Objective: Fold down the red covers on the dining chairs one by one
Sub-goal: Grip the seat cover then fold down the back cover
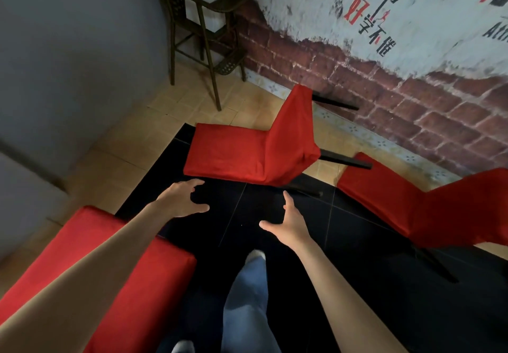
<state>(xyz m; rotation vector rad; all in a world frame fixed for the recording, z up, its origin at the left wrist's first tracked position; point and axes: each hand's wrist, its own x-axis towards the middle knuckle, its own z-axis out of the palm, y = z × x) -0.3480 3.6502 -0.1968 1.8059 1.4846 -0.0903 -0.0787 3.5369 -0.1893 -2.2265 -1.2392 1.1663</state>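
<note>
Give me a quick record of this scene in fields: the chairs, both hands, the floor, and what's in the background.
chairs: three dining chairs in red fabric covers; middle chair ahead, right chair, near-left chair
left hand: open, fingers spread, reaching toward the middle chair, holding nothing
right hand: open, empty, over the black tiled floor
contact: neither hand touches a cover
background: dark wicker stand against a painted brick-pattern wall
person: blue trousers visible below
</note>
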